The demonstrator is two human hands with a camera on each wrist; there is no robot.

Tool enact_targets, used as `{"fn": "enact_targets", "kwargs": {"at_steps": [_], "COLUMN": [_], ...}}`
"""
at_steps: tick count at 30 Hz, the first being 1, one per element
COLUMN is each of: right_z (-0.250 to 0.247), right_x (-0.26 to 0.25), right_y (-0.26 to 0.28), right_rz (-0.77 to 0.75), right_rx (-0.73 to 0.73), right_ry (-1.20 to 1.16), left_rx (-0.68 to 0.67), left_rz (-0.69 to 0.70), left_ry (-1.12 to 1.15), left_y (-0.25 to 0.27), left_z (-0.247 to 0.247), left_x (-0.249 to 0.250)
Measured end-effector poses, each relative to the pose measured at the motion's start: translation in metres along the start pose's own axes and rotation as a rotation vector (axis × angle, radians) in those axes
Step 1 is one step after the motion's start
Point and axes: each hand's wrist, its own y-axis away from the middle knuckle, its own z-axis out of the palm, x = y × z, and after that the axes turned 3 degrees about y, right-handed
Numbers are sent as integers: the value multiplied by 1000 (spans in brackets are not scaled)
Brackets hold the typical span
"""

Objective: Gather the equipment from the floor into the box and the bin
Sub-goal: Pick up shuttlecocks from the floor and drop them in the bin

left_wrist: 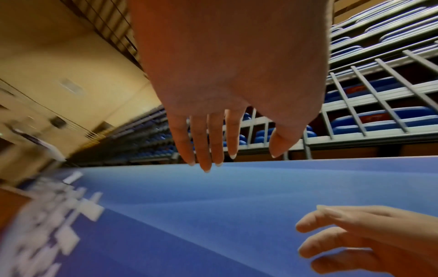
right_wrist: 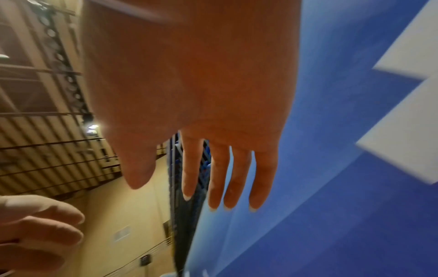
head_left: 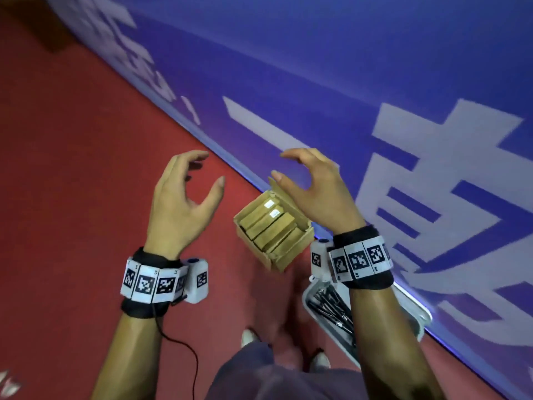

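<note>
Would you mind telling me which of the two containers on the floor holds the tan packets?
The cardboard box, standing open below the hands, holds the tan packets packed in a row. The white bin nearer the person holds dark metal pieces instead.

My head view is evenly lit from above, a little dim, with soft shadows under both arms on the red floor (head_left: 72,168). The blue barrier (head_left: 375,67) bends at the frame edges from the wide lens, and its white lettering smears toward the top left. On my left wrist feed the lettering at lower left is badly motion-blurred; the railings (left_wrist: 369,105) stay fairly sharp. My right wrist feed shows a small glare spot from a ceiling lamp (right_wrist: 93,127), streaked walls, and warm, soft-focus skin close up.
</note>
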Motion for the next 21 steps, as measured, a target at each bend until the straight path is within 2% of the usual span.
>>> {"fn": "enact_targets", "kwargs": {"at_steps": [2, 5, 7, 9, 15, 18, 21], "right_z": [44, 122, 192, 224, 394, 465, 527], "right_x": [-29, -78, -127, -148, -291, -341, -375], "right_y": [-14, -26, -27, -28, -3, 15, 31], "right_rz": [-53, -149, -236, -250, -418, -490, -552], "right_rx": [-150, -280, -370, -403, -613, -723, -853], "right_ry": [-23, -111, -159, -193, -301, -336, -315], "left_rx": [76, 182, 271, 290, 522, 614, 708], "left_rz": [-99, -250, -364, -434, -648, -758, -886], "left_ry": [-45, -91, -141, -154, -299, -375, -389], "left_y": [25, 72, 113, 135, 246, 301, 349], "left_z": [-43, -109, -167, -190, -347, -400, -433], "left_x": [-27, -72, -106, -122, -197, -217, -237]}}
